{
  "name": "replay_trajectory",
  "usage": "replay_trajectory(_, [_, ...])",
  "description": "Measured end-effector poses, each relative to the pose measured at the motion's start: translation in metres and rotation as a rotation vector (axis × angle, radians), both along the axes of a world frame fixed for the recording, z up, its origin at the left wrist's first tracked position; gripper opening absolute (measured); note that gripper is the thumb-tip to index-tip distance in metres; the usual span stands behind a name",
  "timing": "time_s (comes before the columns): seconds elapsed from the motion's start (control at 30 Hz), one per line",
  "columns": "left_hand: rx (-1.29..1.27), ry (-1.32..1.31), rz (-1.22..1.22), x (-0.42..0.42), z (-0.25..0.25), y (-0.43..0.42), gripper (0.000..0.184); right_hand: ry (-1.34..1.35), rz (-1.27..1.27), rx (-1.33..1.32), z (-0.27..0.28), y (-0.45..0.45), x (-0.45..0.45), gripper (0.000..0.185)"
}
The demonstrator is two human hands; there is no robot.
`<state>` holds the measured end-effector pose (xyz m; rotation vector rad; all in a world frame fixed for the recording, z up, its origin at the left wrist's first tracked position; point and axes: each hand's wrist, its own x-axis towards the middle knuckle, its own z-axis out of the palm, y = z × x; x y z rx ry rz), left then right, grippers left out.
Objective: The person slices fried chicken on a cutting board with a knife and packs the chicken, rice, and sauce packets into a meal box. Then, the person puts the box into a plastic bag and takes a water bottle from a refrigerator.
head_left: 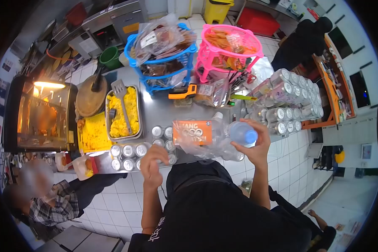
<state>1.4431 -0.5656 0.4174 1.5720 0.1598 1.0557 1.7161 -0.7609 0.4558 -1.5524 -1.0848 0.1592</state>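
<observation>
My right hand (258, 145) is closed around a clear, bluish plastic cup-like container (242, 133), thumb and fingers on its right side. Left of it on the counter lies a clear plastic bag (197, 152) with an orange printed card (192, 132) and clear plastic bottles (218, 132). My left hand (154, 164) is raised with curled fingers, close to the bag's left edge and in front of the silver-topped cans (127, 151). Whether anything small is between those fingers is hidden.
A tray of yellow food (132, 107) with a spatula (122, 101) stands left. Blue (164, 67) and pink (203, 54) basket racks stand behind. Stacked cans (287, 101) are at right. One person (59, 201) is at left, another (302, 42) at far right.
</observation>
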Motion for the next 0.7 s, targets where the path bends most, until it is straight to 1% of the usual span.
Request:
replay_trajectory(0.03, [0.039, -0.051, -0.008, 0.004, 0.010, -0.001, 0.026, -0.099, 0.061, -0.042, 0.010, -0.003, 0.007, 0.076])
replay_trajectory(0.07, [0.124, 0.005, -0.002, 0.012, 0.026, -0.004, 0.032, -0.193, 0.119, -0.086, 0.021, -0.006, 0.012, 0.076])
replay_trajectory(0.1, [0.211, 0.062, 0.003, 0.022, 0.044, -0.009, 0.040, -0.178, 0.218, -0.024, 0.032, 0.002, 0.008, 0.076])
replay_trajectory(0.17, [0.399, 0.212, 0.017, 0.044, 0.076, -0.019, 0.059, -0.052, 0.448, 0.078, 0.040, 0.015, -0.005, 0.070])
replay_trajectory(0.2, [0.501, 0.304, 0.027, 0.061, 0.092, -0.022, 0.068, -0.125, 0.511, 0.067, 0.040, 0.019, -0.008, 0.072])
replay_trajectory(0.23, [0.605, 0.394, 0.041, 0.073, 0.100, -0.027, 0.077, -0.092, 0.568, 0.094, 0.049, 0.026, -0.016, 0.072])
replay_trajectory(0.27, [0.501, 0.365, 0.045, 0.073, 0.086, -0.031, 0.081, -0.119, 0.566, 0.103, 0.050, 0.032, -0.022, 0.072])
replay_trajectory(0.3, [0.400, 0.335, 0.047, 0.068, 0.058, -0.035, 0.085, -0.148, 0.562, 0.114, 0.051, 0.037, -0.029, 0.073])
replay_trajectory(0.33, [0.299, 0.306, 0.046, 0.067, 0.045, -0.035, 0.089, -0.175, 0.555, 0.125, 0.052, 0.040, -0.032, 0.073])
replay_trajectory(0.37, [0.218, 0.344, 0.058, 0.071, 0.055, -0.035, 0.088, -0.161, 0.505, 0.109, 0.058, 0.041, -0.034, 0.072])
replay_trajectory(0.43, [0.335, 0.397, 0.121, 0.087, 0.062, -0.019, 0.086, -0.134, 0.418, 0.072, 0.068, 0.041, -0.035, 0.069])
replay_trajectory(0.47, [0.385, 0.426, 0.156, 0.091, 0.064, -0.009, 0.086, -0.064, 0.441, 0.047, 0.067, 0.035, -0.031, 0.068])
replay_trajectory(0.5, [0.265, 0.419, 0.164, 0.090, 0.039, 0.008, 0.080, 0.007, 0.468, 0.019, 0.066, 0.022, -0.023, 0.068])
replay_trajectory(0.53, [0.284, 0.448, 0.252, 0.093, 0.029, 0.023, 0.078, 0.078, 0.497, -0.012, 0.063, 0.008, -0.013, 0.067])
replay_trajectory(0.6, [0.314, 0.514, 0.435, 0.105, 0.013, 0.052, 0.074, 0.332, 0.939, 0.011, 0.036, -0.022, 0.018, 0.068])
replay_trajectory(0.67, [0.099, 0.540, 0.525, 0.111, -0.042, 0.084, 0.068, 0.491, 1.236, -0.043, 0.006, -0.057, 0.038, 0.069])
replay_trajectory(0.7, [0.048, 0.519, 0.537, 0.117, -0.066, 0.099, 0.067, 0.675, 1.184, -0.066, 0.000, -0.075, 0.039, 0.065])
